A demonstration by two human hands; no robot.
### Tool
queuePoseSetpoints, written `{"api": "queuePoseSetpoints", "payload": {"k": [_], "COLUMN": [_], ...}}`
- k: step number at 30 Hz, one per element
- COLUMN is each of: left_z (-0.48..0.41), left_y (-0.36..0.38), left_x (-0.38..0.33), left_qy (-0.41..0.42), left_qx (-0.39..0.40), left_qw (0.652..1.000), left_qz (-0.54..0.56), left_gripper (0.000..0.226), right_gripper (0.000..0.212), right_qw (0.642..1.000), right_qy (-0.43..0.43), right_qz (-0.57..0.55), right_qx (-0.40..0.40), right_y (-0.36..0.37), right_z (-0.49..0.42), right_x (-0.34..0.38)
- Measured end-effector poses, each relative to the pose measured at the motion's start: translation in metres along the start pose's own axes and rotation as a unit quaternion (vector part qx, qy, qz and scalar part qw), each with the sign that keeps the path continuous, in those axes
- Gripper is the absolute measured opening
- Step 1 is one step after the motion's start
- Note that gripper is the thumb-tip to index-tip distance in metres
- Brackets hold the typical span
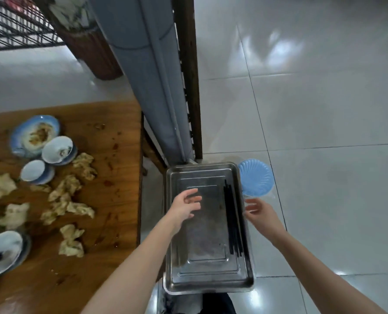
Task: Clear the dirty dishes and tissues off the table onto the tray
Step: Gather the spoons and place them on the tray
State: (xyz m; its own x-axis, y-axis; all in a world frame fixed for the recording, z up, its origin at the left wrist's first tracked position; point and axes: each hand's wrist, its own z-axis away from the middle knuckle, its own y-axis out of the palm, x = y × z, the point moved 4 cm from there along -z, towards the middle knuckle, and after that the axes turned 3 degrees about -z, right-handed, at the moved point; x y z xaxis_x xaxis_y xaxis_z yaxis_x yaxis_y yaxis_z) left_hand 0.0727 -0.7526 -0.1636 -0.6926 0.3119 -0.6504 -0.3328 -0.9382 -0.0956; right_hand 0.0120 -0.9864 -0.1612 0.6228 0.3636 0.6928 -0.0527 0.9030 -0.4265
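Both hands are empty. My left hand [186,203] hovers over the tray [206,284] with its fingers loosely spread, and my right hand [258,211] is relaxed just past the right rim, near a blue plate [256,177]. Only black chopsticks [232,220] lie in the tray (kept to one side, I'd guess, to leave stacking room). The dirty bowls [57,149] and crumpled tissues [64,196] sit on the table [111,200] to my left.

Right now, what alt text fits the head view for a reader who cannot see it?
A left hand and a right hand, both open, hover at a metal tray holding only black chopsticks. To its left, a wooden table carries dirty bowls and crumpled tissues; a blue plate sits right of the tray.
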Motion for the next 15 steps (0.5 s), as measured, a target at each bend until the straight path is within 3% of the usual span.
{"api": "queuePoseSetpoints", "payload": {"k": [8,15], "left_z": [0.094,0.159], "left_y": [-0.098,-0.224], "left_x": [-0.032,0.003], "left_qy": [0.061,0.094], "left_qx": [-0.054,-0.095], "left_qw": [0.996,0.985], "left_qz": [0.038,0.108], "left_gripper": [0.041,0.034], "right_gripper": [0.041,0.037], "right_qw": [0.996,0.983], "right_qy": [-0.083,-0.169], "right_qz": [0.022,0.054], "right_qx": [0.036,0.051], "right_y": [0.053,0.147], "right_z": [0.033,0.072], "right_x": [0.107,0.197]}}
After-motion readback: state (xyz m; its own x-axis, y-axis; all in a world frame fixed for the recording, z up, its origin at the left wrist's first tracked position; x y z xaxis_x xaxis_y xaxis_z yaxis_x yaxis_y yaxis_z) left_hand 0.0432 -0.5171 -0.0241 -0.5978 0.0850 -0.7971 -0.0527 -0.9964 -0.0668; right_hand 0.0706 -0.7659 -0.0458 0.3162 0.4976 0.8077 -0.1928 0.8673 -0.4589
